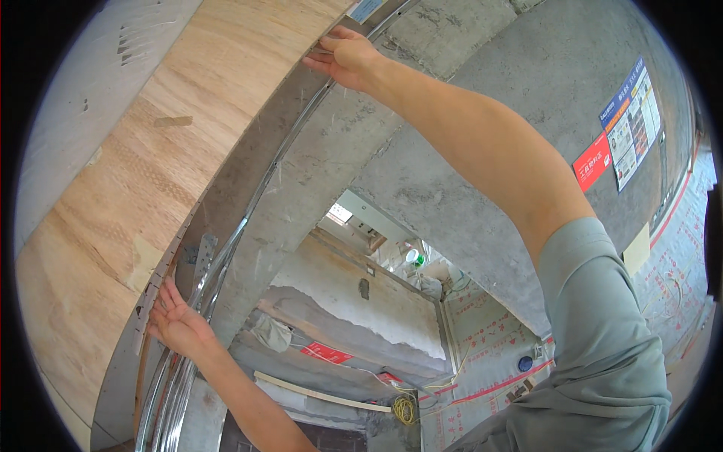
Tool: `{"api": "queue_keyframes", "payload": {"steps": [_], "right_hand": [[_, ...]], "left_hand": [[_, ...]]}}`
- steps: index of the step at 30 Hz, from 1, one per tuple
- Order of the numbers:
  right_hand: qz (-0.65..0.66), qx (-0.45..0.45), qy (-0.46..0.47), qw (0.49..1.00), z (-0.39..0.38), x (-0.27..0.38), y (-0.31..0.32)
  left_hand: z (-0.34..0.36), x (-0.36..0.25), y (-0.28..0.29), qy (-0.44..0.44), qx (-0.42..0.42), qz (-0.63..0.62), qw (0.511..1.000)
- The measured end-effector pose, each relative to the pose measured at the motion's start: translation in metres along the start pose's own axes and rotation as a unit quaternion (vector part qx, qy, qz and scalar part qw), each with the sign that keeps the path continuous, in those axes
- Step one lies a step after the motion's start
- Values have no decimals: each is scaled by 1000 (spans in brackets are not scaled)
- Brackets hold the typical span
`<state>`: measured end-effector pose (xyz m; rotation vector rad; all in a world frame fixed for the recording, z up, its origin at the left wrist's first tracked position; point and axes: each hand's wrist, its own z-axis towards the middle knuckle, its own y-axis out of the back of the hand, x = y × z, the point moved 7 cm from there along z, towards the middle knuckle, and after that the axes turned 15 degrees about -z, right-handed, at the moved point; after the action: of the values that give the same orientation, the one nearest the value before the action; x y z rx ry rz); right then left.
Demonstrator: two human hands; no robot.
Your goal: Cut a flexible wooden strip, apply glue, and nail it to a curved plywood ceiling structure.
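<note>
A long plywood board (192, 79) runs diagonally overhead across the upper left, a perforated grey strip (147, 297) along its lower edge. My left hand (181, 324) is raised palm up at this edge, low on the left, its fingers apart and touching the strip. At the board's upper end my right hand (348, 59) has its fingers bent at the edge around something thin and grey that I cannot make out. Beside the board, shiny metal channels and tubing (248, 211) run alongside both hands.
Grey concrete wall (467, 105) with a red sign (591, 162) and a poster (633, 124). An opening (376, 233) shows a further space with a bucket (413, 258). Below are a coiled yellow cable (405, 409), a long pale batten (320, 393) and printed protective sheeting (482, 339).
</note>
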<state>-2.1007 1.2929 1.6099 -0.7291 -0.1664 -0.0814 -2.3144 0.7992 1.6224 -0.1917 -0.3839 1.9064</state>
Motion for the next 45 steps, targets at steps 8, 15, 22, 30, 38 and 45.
{"api": "queue_keyframes", "payload": {"steps": [8, 15, 22, 30, 38, 45], "right_hand": [[-1, 22, 5, 1000, -4, 1, -5], [2, 72, -21, 997, 4, -3, 9], [-21, 48, -26, 998, 5, -12, -4], [-2, 3, -2, 1000, 12, -3, 18], [1, -35, -7, 999, 10, 13, 23], [14, -41, -32, 999, 11, -8, 20]], "left_hand": [[2, -11, -4, -12, -4, -4, 1000], [-19, -23, -32, -32, 49, 9, 998], [-7, -42, -16, -29, 24, 10, 999], [-19, -41, -34, -32, 54, 51, 997], [-35, -50, -68, -58, 99, 82, 990], [-38, -61, -79, -86, 115, 142, 979]]}}
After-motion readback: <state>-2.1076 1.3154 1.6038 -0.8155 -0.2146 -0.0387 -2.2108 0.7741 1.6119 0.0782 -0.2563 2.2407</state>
